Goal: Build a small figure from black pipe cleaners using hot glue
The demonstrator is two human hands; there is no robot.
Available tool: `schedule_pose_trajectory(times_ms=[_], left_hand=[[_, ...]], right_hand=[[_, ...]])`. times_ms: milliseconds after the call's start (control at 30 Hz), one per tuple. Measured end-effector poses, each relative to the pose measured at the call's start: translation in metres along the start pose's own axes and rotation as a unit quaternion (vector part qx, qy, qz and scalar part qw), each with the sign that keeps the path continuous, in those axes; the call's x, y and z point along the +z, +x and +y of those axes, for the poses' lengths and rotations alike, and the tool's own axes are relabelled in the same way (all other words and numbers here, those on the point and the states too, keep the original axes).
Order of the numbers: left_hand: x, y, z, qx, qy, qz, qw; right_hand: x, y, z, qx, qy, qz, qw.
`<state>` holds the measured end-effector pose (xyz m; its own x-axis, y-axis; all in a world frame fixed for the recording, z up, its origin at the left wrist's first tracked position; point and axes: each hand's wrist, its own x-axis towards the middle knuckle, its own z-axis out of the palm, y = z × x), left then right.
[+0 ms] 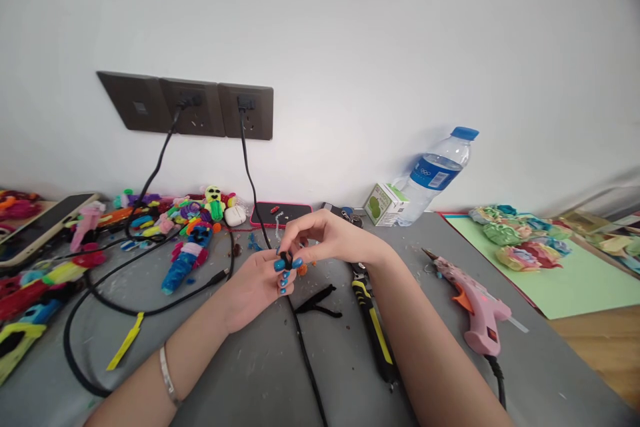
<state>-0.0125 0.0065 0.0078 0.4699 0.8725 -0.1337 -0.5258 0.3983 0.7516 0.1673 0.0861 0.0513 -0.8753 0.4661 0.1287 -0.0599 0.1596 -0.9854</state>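
Note:
Over the middle of the grey table, my left hand [253, 288] and my right hand [327, 237] meet fingertip to fingertip. Both pinch a small, curled piece of black pipe cleaner [286, 259], partly covered by the fingers. Just below them on the table lies another bent black pipe cleaner [319, 303], apart from the hands. Wire cutters [374, 327] with black and yellow handles rest beside my right forearm, which hides part of them. Small orange bits [303, 269] show behind my fingertips.
Colourful pipe-cleaner figures [185, 260] crowd the left side among black cables [150, 310]. A pink glue gun [470, 307] lies at right, near green paper [580, 280] bearing fabric-like flowers. Against the wall stand a water bottle [435, 177], a small box [384, 205] and a phone [270, 213].

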Motion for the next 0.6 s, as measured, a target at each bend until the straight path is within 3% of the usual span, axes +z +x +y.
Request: schedule_pose_trajectory(times_ms=[600], left_hand=[[0.0012, -0.0007, -0.0001, -0.001, -0.008, -0.010, 1.000]], right_hand=[[0.0014, 0.0010, -0.0012, -0.007, -0.002, 0.002, 1.000]])
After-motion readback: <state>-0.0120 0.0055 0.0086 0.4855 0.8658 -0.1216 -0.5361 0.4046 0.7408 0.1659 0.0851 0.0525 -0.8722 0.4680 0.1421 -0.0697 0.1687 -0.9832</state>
